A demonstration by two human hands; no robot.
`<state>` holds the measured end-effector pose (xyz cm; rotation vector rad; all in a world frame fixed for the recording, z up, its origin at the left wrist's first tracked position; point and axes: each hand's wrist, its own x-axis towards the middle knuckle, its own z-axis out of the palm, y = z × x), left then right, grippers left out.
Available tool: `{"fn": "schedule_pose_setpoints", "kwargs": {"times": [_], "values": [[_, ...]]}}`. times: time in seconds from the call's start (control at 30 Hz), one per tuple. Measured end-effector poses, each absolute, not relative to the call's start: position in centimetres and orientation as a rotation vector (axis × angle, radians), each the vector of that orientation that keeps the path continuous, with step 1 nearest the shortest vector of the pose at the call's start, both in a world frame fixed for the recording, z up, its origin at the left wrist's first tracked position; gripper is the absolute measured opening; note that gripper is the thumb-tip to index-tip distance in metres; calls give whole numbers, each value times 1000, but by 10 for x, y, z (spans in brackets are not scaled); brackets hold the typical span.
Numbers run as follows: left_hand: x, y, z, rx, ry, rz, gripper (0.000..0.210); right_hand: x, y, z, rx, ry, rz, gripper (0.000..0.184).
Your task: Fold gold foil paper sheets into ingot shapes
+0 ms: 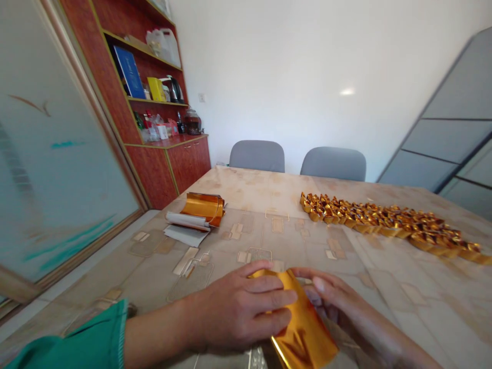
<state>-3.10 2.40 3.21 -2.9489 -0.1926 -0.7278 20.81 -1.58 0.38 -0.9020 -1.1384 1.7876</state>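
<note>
A shiny gold foil sheet point(307, 333), curved into a loose roll, is held between my hands at the near edge of the table. My left hand point(246, 307) lies over its left side with the fingers wrapped across the foil. My right hand point(330, 294) grips the sheet's far right edge, its thumb and fingers at the rim; some of those fingers are hidden behind the foil. Farther off to the left rests a stack of curled gold and white sheets point(200, 212). Rows of folded gold foil pieces point(384, 218) lie together at the right.
A patterned cloth covers the table point(265, 192). Behind it stand two grey chairs point(257, 155) against a white wall. A red-brown shelf cabinet point(144, 164) with bottles and a kettle is at the left, beside a frosted glass door point(57, 154).
</note>
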Motion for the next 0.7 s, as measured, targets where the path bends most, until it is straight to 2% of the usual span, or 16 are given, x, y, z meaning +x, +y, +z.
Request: {"fn": "schedule_pose_setpoints", "kwargs": {"times": [0.1, 0.2, 0.33, 0.37, 0.4, 0.53, 0.57, 0.7], "values": [[-20, 19, 23, -2968, -182, -742, 17, 202, -14, 6, -866, -1202, 1786, 47], [-21, 25, 15, -2938, -300, -905, 27, 205, -12, 8, -1002, -1230, 1577, 40], [-30, 30, 11, -2905, -642, -1299, 72, 217, -15, 17, -1102, -1437, 988, 26], [-31, 30, 12, -2913, -691, -1365, 78, 220, -17, 19, -1068, -1498, 814, 25], [-32, 30, 14, -2923, -702, -1405, 75, 223, -18, 21, -1019, -1565, 650, 23], [-32, 28, 17, -2941, -456, -1236, 23, 234, -21, 17, -896, -1936, 225, 7], [-32, 27, 16, -2930, -426, -1136, 19, 237, -20, 14, -895, -2051, 183, 3], [-32, 24, -1, -2954, -558, -797, 16, 240, -15, 2, -901, -2458, 211, 14]]}}
